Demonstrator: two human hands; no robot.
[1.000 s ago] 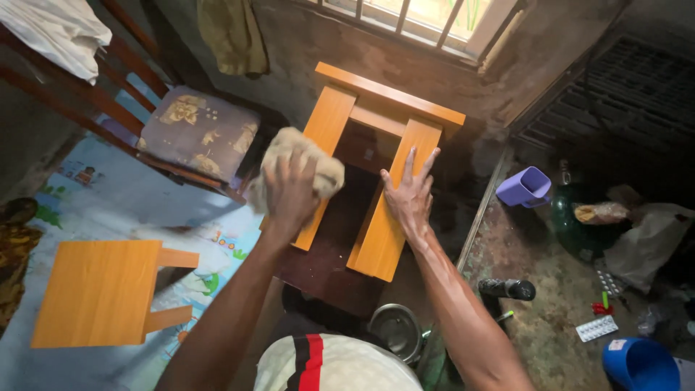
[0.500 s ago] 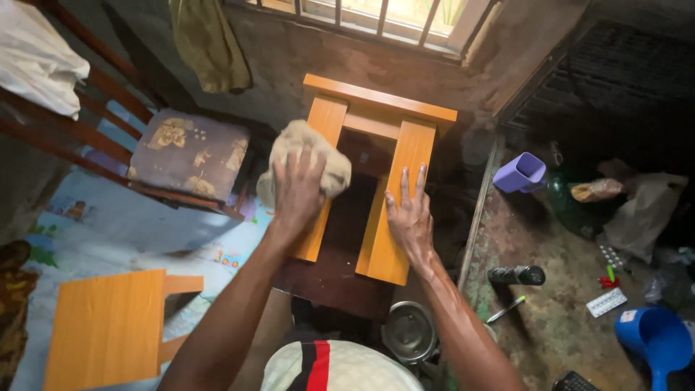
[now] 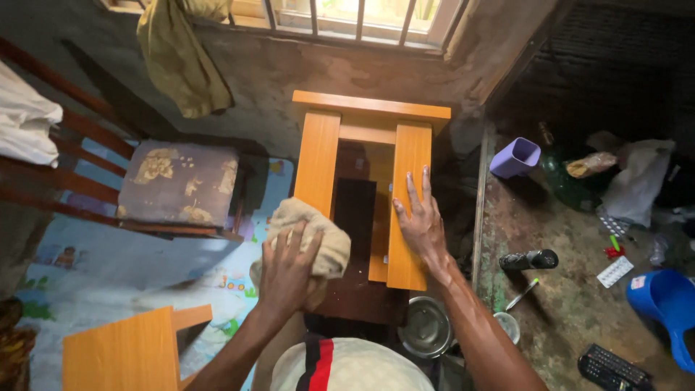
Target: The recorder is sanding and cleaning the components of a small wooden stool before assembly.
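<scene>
Since slid nearer — cloth [image 3: 308, 235], left hand [image 3: 286, 275].

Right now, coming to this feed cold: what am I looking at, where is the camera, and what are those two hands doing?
There is no machine here. The camera sits on a person's head and looks down, so the two bare arms rising from the bottom edge are that person's own. The left hand presses a crumpled beige cloth against the near end of one leg panel of an upturned orange wooden stool. The right hand lies flat, fingers spread, on the stool's other panel. A second orange stool lies on the patterned floor mat at lower left, and a wooden chair with a cushion stands beside it. On the bare floor to the right are a purple cup, a black torch, a metal bowl and a blue scoop.
</scene>
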